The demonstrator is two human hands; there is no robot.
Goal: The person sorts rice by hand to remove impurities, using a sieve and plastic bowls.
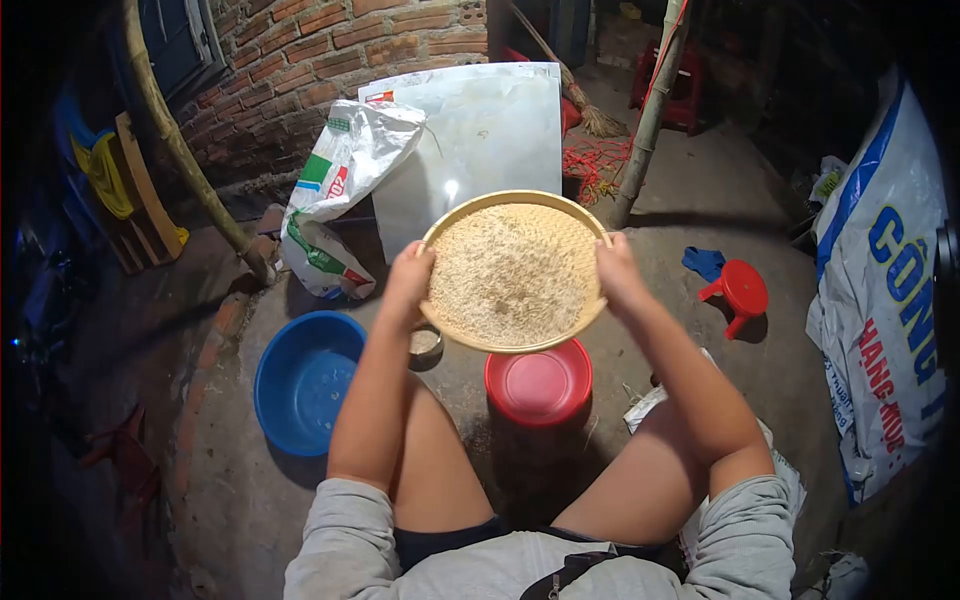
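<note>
Both my hands hold a round woven sieve (470, 204) out in front of me, one at each side of its rim. My left hand (408, 280) grips the left edge and my right hand (620, 272) the right edge, fingers closed on it. A layer of pale grain, perhaps rice (510, 265), covers the sieve, with a darker patch near the middle. Below it on the floor is a red plastic basin (540, 385), its far part hidden by the sieve. A small metal bowl (426, 343) with pale contents shows partly behind my left wrist.
A blue basin (310, 375) stands at left, partly behind my left forearm. Beyond are a white printed sack (335, 190) and a large pale sheet (480, 130). At right are a red stool (742, 290), a blue cloth (704, 262) and a printed banner (880, 300). Bamboo poles (655, 100) rise from the floor.
</note>
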